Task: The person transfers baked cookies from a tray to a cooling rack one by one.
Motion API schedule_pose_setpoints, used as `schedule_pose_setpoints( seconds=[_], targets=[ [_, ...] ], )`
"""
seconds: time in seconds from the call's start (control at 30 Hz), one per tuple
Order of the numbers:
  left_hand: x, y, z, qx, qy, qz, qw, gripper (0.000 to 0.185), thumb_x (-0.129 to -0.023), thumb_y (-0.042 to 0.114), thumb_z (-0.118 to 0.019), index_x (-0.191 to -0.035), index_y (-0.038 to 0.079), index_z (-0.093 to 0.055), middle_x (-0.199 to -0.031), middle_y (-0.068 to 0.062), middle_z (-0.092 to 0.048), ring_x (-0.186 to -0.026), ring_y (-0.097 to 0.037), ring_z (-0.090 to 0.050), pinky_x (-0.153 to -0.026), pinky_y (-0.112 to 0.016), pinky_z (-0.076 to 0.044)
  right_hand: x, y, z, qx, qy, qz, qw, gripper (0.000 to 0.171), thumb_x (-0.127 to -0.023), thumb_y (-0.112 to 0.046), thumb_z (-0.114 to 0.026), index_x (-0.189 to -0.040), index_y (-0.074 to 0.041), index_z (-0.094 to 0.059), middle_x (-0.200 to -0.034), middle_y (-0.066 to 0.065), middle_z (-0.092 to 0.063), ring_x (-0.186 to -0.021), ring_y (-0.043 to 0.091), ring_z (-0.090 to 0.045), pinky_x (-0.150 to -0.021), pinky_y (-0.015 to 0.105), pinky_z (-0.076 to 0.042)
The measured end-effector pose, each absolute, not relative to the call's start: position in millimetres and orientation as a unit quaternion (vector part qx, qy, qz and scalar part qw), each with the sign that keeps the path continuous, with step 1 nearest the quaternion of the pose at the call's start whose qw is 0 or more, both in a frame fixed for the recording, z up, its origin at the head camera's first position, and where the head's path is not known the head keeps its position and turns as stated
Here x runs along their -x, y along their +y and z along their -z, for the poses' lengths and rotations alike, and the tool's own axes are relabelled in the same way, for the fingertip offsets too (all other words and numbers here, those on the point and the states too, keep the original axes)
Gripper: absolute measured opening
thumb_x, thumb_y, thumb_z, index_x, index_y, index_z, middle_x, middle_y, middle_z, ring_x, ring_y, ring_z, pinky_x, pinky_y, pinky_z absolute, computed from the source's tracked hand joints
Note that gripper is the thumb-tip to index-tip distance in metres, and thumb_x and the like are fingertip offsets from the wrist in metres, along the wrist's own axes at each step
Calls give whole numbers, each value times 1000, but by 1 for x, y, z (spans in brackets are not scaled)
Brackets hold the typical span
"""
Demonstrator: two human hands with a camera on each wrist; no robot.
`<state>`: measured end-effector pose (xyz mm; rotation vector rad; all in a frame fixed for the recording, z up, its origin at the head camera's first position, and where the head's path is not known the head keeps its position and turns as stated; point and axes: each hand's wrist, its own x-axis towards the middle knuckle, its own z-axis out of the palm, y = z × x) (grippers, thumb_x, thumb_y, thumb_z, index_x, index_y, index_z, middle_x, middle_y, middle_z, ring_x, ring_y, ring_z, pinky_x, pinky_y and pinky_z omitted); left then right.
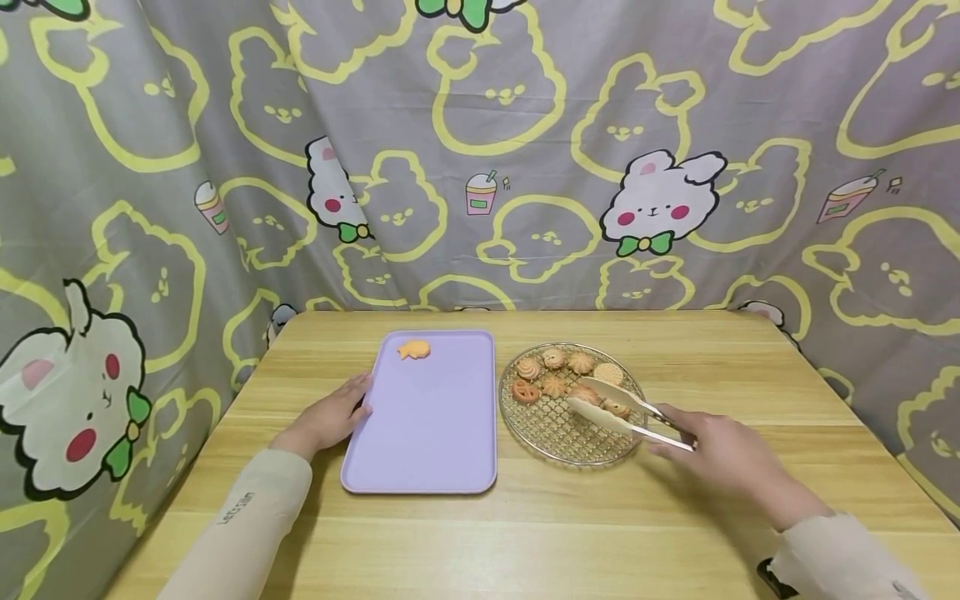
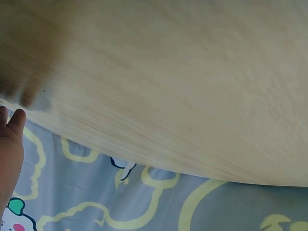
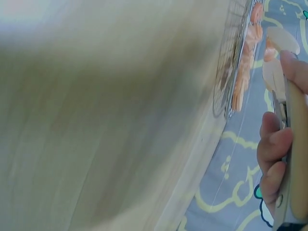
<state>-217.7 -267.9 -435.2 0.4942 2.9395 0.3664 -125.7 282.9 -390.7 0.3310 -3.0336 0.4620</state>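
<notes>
My right hand [image 1: 723,454] grips a pair of tongs [image 1: 637,425] with pale tips and metal arms. The tips reach over a round wire rack [image 1: 577,446], with a browned cookie [image 1: 587,394] between them. In the right wrist view that cookie [image 3: 269,52] appears raised above the rack. Several cookies sit on the rack, among them a pretzel-shaped one [image 1: 525,391] and a round pale one [image 1: 608,372]. My left hand [image 1: 330,418] touches the left edge of a purple tray [image 1: 423,442]. On the tray's far left part lies a fish-shaped cookie [image 1: 414,350].
Tray and rack stand side by side on a wooden table [image 1: 570,533], a narrow gap between them. A patterned curtain [image 1: 525,242] hangs behind the table and along its sides. A small dark object [image 1: 775,577] shows by my right sleeve.
</notes>
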Motion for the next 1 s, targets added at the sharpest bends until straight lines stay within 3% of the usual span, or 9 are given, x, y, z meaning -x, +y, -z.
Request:
schedule_pose_setpoints(
  seconds=[0.47,1.0],
  targets=[
    [216,-268,434,-170,976,-124,61,59,-101,26,-44,-148,-4,-24,-153,-22,-21,-140,-39,-19,-110,-53,-22,120,306,389,-150,-979,-133,34,69,-81,-61,-64,-132,-16,-59,-65,-10,-40,-55,9,-37,-49,27,-30],
    [214,-266,432,-176,975,-127,50,58,-101,24,-44,-147,-7,-26,-152,-23,-23,-139,-40,-21,-110,-53,-23,119,319,386,-182,-977,-109,18,60,-80,-59,-67,-127,-23,-63,-65,-15,-40,-53,3,-33,-48,24,-29]
  ],
)
